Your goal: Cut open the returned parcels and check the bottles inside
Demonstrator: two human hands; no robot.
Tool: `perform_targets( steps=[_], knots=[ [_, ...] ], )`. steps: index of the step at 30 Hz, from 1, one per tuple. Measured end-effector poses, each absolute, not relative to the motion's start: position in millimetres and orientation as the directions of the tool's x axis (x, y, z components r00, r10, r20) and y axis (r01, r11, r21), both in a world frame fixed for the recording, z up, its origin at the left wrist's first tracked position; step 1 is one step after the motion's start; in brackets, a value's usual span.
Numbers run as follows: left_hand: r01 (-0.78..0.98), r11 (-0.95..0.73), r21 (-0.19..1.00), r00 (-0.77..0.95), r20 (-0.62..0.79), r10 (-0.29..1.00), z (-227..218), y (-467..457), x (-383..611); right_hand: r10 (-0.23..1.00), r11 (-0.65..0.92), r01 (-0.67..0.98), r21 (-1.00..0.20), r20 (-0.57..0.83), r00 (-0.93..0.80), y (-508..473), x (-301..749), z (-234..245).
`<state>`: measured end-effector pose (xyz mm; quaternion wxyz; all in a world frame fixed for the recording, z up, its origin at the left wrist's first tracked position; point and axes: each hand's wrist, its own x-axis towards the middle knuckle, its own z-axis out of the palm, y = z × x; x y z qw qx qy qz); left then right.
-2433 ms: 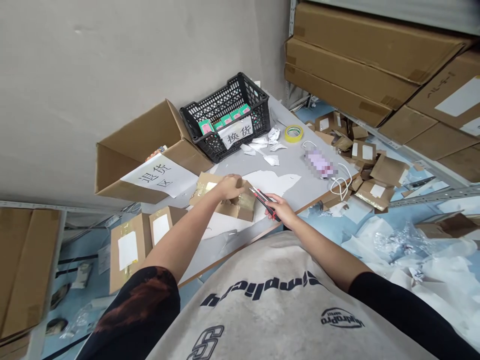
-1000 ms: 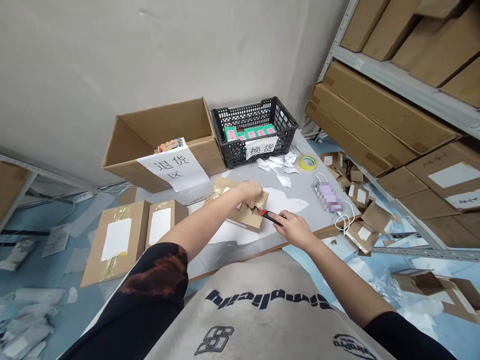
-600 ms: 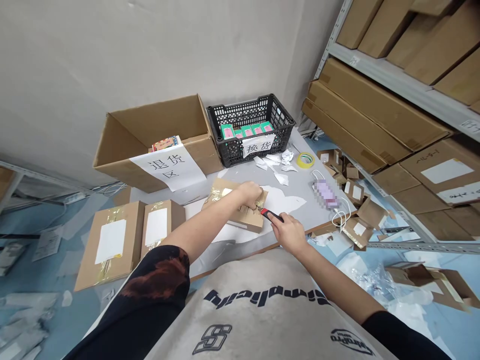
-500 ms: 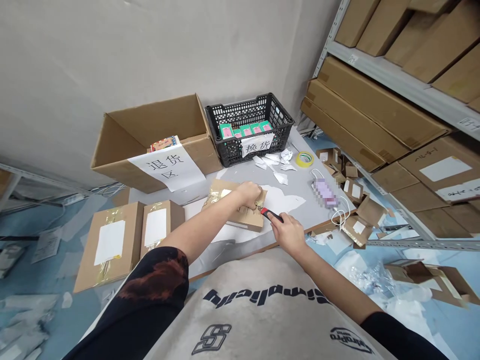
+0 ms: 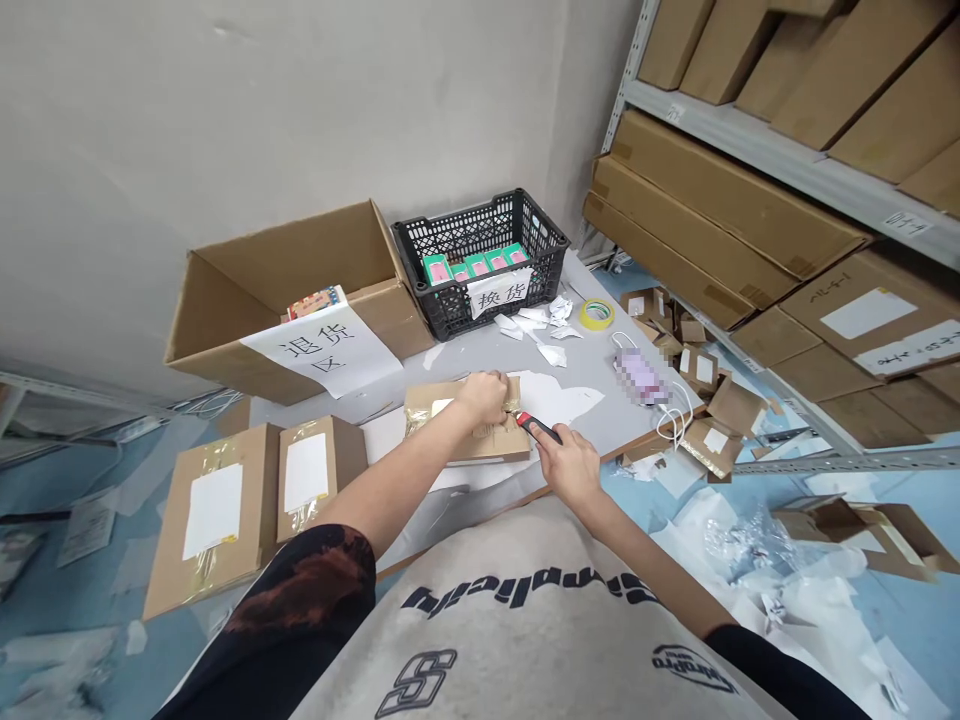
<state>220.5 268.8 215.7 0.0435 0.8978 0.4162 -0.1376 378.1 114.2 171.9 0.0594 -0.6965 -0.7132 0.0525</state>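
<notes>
My left hand (image 5: 484, 398) is shut on a taped brown cardboard mailer (image 5: 465, 422), pressing on its top near the right end. My right hand (image 5: 566, 466) grips a red-and-black box cutter (image 5: 537, 428). The cutter's tip is at the mailer's taped right corner, close to my left fingers. Strips of gold-tinted tape (image 5: 424, 412) cling to the mailer's left end. The mailer lies on white paper scraps on a grey table (image 5: 600, 345).
A black plastic crate (image 5: 480, 265) holds green-and-pink packets. An open cardboard box (image 5: 285, 310) stands left of it. Paper scraps and a yellow tape roll (image 5: 596, 314) lie on the table. Sealed mailers (image 5: 217, 520) and torn cardboard cover the floor; shelves of boxes (image 5: 720, 200) stand right.
The cutter has moved from beside the mailer to its taped corner, and the mailer now lies turned flatter under my left hand. The whole view has shifted slightly as my head moved.
</notes>
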Motion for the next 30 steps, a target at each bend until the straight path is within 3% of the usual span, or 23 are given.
perform_targets(
  steps=[11,16,24,29,30],
  knots=[
    [0.825,-0.565,-0.023,0.539,-0.268,0.799,208,264,229,0.999,0.004,0.982,-0.189,-0.042,-0.012,126,391,184],
    [0.851,-0.526,-0.016,0.506,-0.248,0.826,202,257,233,0.998,0.012,0.989,-0.145,-0.064,-0.021,129,403,192],
    [0.862,-0.506,0.004,0.504,-0.104,0.857,187,248,226,0.99,0.093,0.994,-0.06,-0.1,-0.098,134,424,207],
    [0.876,-0.48,0.056,0.483,-0.124,0.867,181,249,210,0.984,-0.18,0.982,0.05,-0.001,0.18,157,478,227],
    [0.876,-0.477,0.067,0.482,-0.134,0.866,181,250,208,0.989,-0.15,0.988,0.04,0.012,0.15,161,484,230]
  ],
)
